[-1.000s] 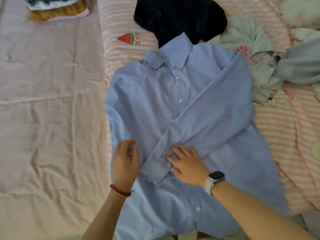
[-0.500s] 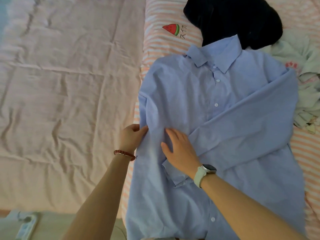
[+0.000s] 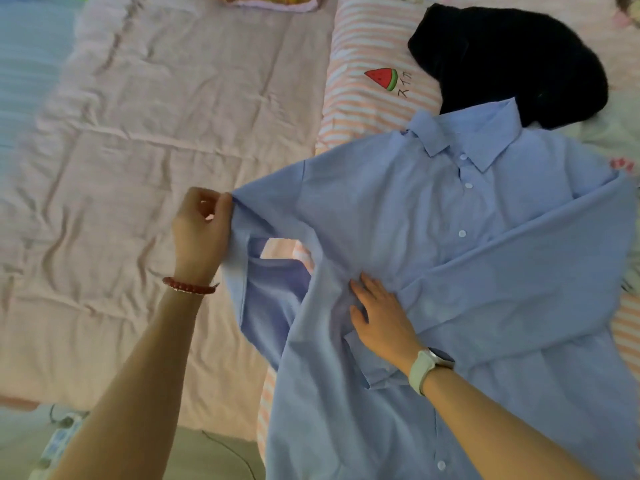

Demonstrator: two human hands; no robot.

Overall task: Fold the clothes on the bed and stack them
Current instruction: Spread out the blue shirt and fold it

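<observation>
Wrinkled pale pink quilt beside a pink-striped sheet with a watermelon print, softly lit.

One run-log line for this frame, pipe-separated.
stage: sleeve fold | left hand: pinches lifted sleeve edge of blue shirt | right hand: flat, pressing shirt front | other sleeve: already across front | dark garment: beyond collar

The left hand is raised, fingers curled, thumb and forefinger pinched on the shirt sleeve; a bead bracelet is worn at its wrist. The right hand is laid flat, fingers spread, pressed on the shirt front; a watch is worn.
</observation>
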